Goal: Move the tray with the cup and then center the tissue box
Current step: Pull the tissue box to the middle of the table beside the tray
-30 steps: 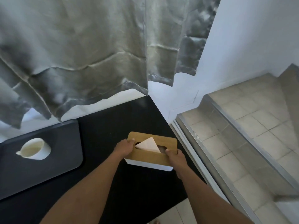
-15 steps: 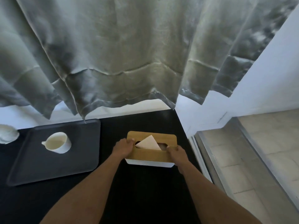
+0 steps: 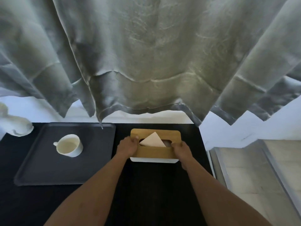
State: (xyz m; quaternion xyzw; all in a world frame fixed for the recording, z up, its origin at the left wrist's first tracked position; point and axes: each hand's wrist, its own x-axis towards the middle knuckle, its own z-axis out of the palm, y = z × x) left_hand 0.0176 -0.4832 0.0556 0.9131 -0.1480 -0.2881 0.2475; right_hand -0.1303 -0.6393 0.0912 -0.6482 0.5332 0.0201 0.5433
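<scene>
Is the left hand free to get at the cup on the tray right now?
Probably not yet: the left hand grips one end of the tissue box, the right hand the other. Once it lets go, the way to the cup on the tray looks open, with nothing between.

A grey-green curtain (image 3: 146, 62) hangs over a white wall (image 3: 244, 128). Below lies a black surface (image 3: 146, 185). Pale floor tiles (image 3: 254, 176) show at right.

The tray (image 3: 65, 163) lies toward the table's (image 3: 146, 193) left edge with the cup (image 3: 69, 145) on it; the tissue box (image 3: 155, 145) sits right of it, near the back-right corner.
</scene>
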